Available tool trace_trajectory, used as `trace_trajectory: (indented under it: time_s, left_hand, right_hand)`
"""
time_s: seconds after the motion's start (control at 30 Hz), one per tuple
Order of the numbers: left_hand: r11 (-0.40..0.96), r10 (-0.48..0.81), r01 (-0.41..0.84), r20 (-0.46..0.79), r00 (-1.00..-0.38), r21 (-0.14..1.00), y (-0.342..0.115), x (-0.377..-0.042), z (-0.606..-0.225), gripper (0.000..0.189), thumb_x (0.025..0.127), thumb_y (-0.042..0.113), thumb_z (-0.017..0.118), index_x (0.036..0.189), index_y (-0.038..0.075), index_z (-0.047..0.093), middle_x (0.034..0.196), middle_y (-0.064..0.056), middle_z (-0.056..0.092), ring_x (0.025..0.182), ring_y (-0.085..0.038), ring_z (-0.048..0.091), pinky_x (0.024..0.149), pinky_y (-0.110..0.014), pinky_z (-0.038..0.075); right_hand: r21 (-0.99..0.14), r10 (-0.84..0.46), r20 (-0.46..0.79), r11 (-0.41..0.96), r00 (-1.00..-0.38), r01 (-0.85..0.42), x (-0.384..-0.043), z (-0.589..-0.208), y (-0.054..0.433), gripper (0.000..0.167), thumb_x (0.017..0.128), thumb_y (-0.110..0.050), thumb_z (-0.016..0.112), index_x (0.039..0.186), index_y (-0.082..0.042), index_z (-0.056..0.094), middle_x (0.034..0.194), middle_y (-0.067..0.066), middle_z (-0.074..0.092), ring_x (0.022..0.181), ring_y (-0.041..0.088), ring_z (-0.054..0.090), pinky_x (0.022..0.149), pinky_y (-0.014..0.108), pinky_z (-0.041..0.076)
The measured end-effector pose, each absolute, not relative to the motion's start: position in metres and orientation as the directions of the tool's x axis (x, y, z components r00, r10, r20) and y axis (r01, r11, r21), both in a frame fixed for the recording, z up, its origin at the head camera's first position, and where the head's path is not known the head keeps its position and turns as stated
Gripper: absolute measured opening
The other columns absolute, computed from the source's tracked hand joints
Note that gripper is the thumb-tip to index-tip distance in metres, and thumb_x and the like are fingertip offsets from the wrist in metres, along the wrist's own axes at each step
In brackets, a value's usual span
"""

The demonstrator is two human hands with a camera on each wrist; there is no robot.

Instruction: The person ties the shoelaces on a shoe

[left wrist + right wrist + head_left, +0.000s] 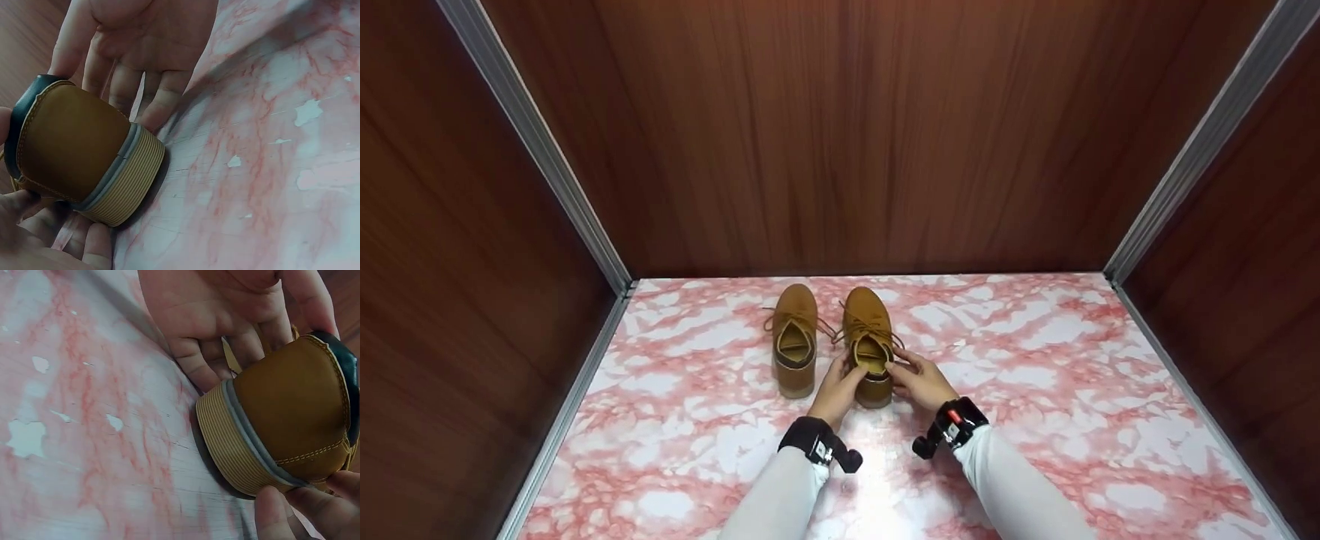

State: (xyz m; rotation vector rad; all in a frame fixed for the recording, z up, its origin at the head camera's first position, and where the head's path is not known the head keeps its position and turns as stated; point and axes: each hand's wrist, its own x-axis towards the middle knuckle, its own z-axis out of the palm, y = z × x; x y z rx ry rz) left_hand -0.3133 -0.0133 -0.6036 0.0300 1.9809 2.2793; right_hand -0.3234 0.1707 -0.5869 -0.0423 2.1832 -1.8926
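Two tan lace-up shoes stand side by side on the floor, toes away from me. My left hand (840, 386) grips the right-hand shoe (865, 301) from its left side near the heel. On the opposite side my right hand (924, 381) holds the same shoe. Both thumbs lie at the dark padded collar, with the other fingers along the sides. Both wrist views show the brown heel (73, 140) and its ribbed pale sole (225, 444) close up, between the hands. The other shoe (796, 301) stands just left, untouched, its laces spreading to the sides.
The floor (660, 442) has a red and white marbled pattern. A brown wood-grain panel (840, 135) rises just beyond the toes. Similar panels (457, 285) stand at left and right, with grey metal strips (547, 150) along the corners.
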Motion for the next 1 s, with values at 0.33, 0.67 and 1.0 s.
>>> trace_trajectory:
  time_s: [0.33,0.67,1.0]
  left_hand:
    - [-0.145,0.105,-0.115,-0.101,-0.989,0.983,-0.015,-0.314,-0.604,0.063,0.110,0.025,0.050,0.160,-0.003,0.024,0.159,-0.033,0.042,0.151,-0.043,0.041,0.126,-0.052,0.035]
    - [-0.111,0.068,-0.089,-0.082,-0.994,0.990,-0.017,-0.311,-0.615,0.063,0.112,0.028,0.048,0.161,-0.003,0.026,0.166,-0.028,0.034,0.158,-0.040,0.030,0.130,-0.052,0.027]
    - [-0.128,0.061,-0.073,-0.065,-0.996,0.989,-0.018,-0.306,-0.623,0.064,0.111,0.027,0.050,0.160,-0.006,0.027,0.164,-0.031,0.035,0.155,-0.044,0.034,0.127,-0.054,0.031]
  right_hand:
    - [-0.981,-0.162,-0.169,0.119,-0.972,0.151,-0.325,-0.594,0.164,0.062,0.107,-0.026,0.059,0.159,-0.001,0.038,0.149,0.032,0.055,0.117,0.033,0.070,0.096,0.046,0.061]
    - [-0.989,-0.139,-0.141,0.059,-0.980,0.134,-0.320,-0.614,0.163,0.062,0.107,-0.030,0.059,0.154,0.007,0.042,0.157,0.030,0.047,0.143,0.044,0.051,0.119,0.051,0.045]
    - [-0.948,-0.116,-0.174,-0.250,-0.978,0.198,-0.318,-0.625,0.168,0.060,0.113,-0.024,0.046,0.155,0.015,0.028,0.159,0.040,0.035,0.152,0.049,0.036,0.131,0.053,0.024]
